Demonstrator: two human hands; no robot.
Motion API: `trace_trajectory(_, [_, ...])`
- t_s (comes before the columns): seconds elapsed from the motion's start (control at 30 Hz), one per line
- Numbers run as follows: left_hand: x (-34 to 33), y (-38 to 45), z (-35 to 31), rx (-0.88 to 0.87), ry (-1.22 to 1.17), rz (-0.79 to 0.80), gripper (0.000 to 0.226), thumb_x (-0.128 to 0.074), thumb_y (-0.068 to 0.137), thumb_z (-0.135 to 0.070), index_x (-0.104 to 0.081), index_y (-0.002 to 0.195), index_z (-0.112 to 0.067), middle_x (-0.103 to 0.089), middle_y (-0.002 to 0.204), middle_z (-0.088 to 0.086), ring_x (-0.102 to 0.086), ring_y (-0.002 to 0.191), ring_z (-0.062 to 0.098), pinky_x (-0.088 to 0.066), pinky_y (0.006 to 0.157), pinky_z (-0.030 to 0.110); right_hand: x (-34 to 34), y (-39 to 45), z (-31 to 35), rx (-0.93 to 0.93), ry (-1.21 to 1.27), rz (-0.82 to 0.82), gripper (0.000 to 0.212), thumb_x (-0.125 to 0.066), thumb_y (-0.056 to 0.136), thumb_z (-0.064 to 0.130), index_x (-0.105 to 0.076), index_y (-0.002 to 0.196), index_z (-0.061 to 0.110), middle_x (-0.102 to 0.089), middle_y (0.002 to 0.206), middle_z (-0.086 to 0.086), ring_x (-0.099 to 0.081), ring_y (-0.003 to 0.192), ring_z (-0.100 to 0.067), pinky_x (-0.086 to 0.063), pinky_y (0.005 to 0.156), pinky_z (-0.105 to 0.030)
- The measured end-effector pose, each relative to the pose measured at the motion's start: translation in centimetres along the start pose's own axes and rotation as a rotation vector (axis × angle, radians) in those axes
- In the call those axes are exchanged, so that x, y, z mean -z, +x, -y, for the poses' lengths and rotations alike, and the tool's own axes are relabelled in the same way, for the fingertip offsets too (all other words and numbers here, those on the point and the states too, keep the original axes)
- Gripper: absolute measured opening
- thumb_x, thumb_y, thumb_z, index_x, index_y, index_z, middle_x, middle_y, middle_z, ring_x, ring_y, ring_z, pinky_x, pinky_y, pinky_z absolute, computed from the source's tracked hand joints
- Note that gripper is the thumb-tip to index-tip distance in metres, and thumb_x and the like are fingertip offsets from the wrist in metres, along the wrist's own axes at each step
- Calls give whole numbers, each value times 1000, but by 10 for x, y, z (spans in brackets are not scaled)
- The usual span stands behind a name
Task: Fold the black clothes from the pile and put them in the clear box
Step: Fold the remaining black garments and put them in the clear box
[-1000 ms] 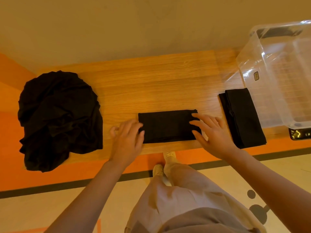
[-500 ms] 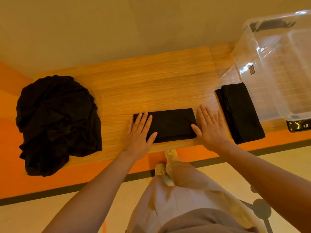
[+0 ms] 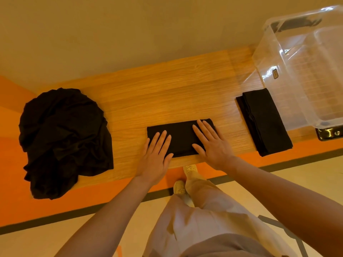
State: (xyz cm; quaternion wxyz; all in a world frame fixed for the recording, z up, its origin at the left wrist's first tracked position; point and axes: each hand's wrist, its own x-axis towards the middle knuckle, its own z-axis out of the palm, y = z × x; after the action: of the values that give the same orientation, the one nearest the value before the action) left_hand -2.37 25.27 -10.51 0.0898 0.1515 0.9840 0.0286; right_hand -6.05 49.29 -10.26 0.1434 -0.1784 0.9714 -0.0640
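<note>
flat black folded cloth [image 3: 181, 137], neat rectangle

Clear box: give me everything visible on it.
The clear box is see-through plastic with glossy highlights, standing upright and open-topped at the right end of the wooden table, partly cut off by the picture's edge. A dark handle-like bar shows at its far rim, a small dark label on its near wall, and a ribbed grid on its floor. No clothes show inside. A folded black cloth lies right beside its left wall; contact is unclear. Neither hand touches it.
</note>
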Motion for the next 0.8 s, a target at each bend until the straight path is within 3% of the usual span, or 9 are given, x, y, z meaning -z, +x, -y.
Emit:
trace_trajectory(0.2, [12,54,17,-200,134,42,60,-6,98,-51,-7,151,-24,-9,160,0,-2,147,19,2,117,43,2,-6,0,-179,1,-44,71,-7,96,56,1,152,14,9,160,-5,15,146,-19,6,118,-44])
trace_trajectory(0.3, [28,90,23,-274,251,76,58,-3,96,-50,8,148,-27,10,158,-1,10,146,19,13,114,44,12,-1,-5,-46,-14,-115,60,-22,99,42,-19,151,13,-7,160,-12,-1,148,-25,-9,119,-48])
trace_trajectory(0.33, [35,100,23,-305,299,45,59,-9,97,-47,4,149,-25,6,159,1,2,147,21,9,113,45,14,0,-9,55,-36,-112,56,-24,99,37,-22,150,15,-11,160,-11,-5,148,-25,-13,119,-47])
trace_trajectory(0.4, [50,115,22,-388,340,-39,55,-24,98,-38,-24,150,-18,-23,157,6,-28,143,25,-12,111,46,14,4,-15,177,-72,-71,52,-23,99,34,-27,149,20,-17,159,-8,-12,147,-24,-17,119,-46])
trace_trajectory(0.5, [51,123,14,-504,271,-123,45,-32,99,-33,-57,129,-11,-54,137,11,-55,122,26,-36,102,44,16,15,-20,81,-43,-43,53,-19,99,39,-31,148,23,-25,156,-7,-20,145,-23,-23,117,-47])
trace_trajectory(0.63, [49,126,-8,-374,148,-34,53,-31,98,-42,-61,125,-8,-59,132,11,-56,122,25,-42,103,42,21,35,-25,-37,-16,-32,55,-20,98,42,-35,147,22,-30,155,-7,-26,144,-24,-29,114,-49])
trace_trajectory(0.8, [58,170,-27,-166,-78,2,54,-32,100,-42,-47,138,-7,-43,147,9,-35,139,23,-30,112,36,36,72,-44,-87,6,-50,55,-23,98,44,-43,143,20,-38,151,-9,-34,140,-27,-31,112,-49])
